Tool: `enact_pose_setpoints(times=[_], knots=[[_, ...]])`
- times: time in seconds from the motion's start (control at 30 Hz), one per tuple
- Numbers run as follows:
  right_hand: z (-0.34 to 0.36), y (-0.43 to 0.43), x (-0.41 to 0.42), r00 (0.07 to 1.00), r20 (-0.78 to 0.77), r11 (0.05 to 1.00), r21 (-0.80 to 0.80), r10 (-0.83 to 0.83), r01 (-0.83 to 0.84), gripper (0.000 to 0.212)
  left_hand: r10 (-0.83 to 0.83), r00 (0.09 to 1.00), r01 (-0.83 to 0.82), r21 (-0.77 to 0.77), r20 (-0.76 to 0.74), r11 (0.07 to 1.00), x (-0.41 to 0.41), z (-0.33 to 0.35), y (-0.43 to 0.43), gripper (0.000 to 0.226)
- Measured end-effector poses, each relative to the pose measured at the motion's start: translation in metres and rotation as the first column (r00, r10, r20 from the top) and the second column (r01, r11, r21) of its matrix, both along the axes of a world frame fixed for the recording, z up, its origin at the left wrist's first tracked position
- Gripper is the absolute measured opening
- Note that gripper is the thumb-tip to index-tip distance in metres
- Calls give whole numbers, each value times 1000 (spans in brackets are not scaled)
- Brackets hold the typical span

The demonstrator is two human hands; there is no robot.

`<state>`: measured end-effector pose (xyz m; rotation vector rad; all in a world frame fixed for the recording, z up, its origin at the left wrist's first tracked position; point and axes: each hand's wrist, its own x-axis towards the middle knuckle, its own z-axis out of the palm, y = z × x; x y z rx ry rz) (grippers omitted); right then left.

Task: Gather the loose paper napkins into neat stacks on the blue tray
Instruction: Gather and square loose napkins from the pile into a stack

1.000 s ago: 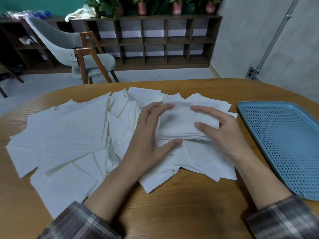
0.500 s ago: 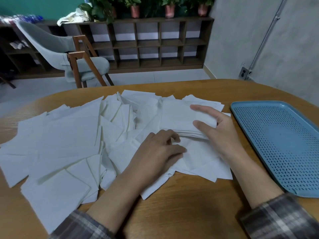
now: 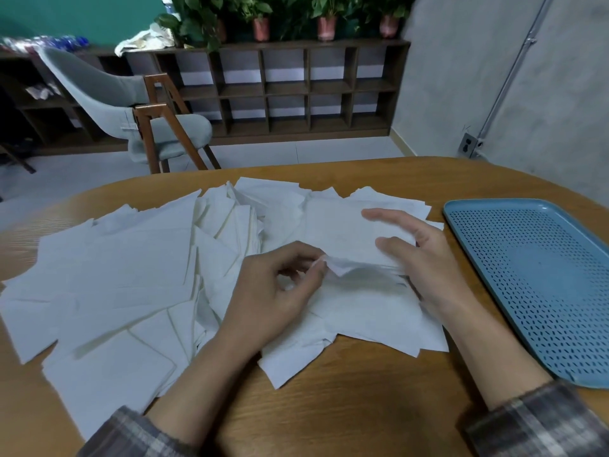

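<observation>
So the loose napkins (image 3: pixel 115 275) overlap across the left and middle of the table (image 3: pixel 346 407). A small stack (image 3: pixel 342 232) sits on them right of centre, with the right hand (image 3: pixel 425 258) resting on it. The left hand (image 3: pixel 280 291), just left of it, seems to pinch one napkin's edge (blurry). The tray (image 3: pixel 494 202) lies further right, apart from the napkins. Behind the table there's a chair (image 3: pixel 131 103) on the left and a shelf unit (image 3: pixel 296 90) with plant pots (image 3: pixel 260 28) on top.

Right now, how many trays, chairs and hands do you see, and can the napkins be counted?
Tray: 1
Chair: 1
Hands: 2, left hand, right hand
Napkins: overlapping, cannot count
Total: 4 without napkins
</observation>
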<state>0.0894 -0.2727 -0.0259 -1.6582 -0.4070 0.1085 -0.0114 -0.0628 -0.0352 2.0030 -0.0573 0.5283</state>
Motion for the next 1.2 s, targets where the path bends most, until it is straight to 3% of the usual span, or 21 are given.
enact_pose_setpoints(times=[0.1, 0.27, 0.3, 0.37, 0.43, 0.53, 0.67, 0.8, 1.0, 1.2], knots=[[2, 1, -1, 997, -64, 996, 81, 32, -27, 26, 33, 997, -48, -266, -63, 963, 3, 8, 6, 7], [0, -1, 2, 978, -142, 960, 255, 155, -115, 69, 20, 975, -134, -510, -223, 849, 6, 10, 17, 13], [1, -1, 1, 978, -121, 958, 253, 173, -138, 69, 5, 968, -147, -550, -251, 822, 6, 10, 17, 14], [1, 0, -1, 986, -61, 975, 168, 155, -143, 45, -28, 957, -162, -613, -288, 773, 6, 12, 15, 14], [1, 1, -3, 995, 25, 995, 38, 92, -92, 20, -28, 952, -157, -567, -305, 809, 4, 15, 12, 13], [4, 2, -7, 996, 73, 998, -46, 55, -52, 18, 37, 969, -126, -361, -243, 924, 0, 19, 7, 15], [4, 2, -9, 990, 101, 993, -74, 103, -96, 19, -60, 994, 35, -245, -96, 969, -2, 21, 7, 52], [6, 6, -12, 986, 99, 990, -31, 137, -135, 30, -133, 991, 130, -90, -20, 987, -1, 18, 8, 29], [4, 5, -11, 978, 71, 974, 96, 197, -204, 58, -36, 999, 27, -362, -19, 932, -2, 18, 5, 22], [3, 7, -14, 972, 85, 969, 100, 218, -226, 72, -42, 997, 12, -392, -67, 920, 0, 15, -2, 25]])
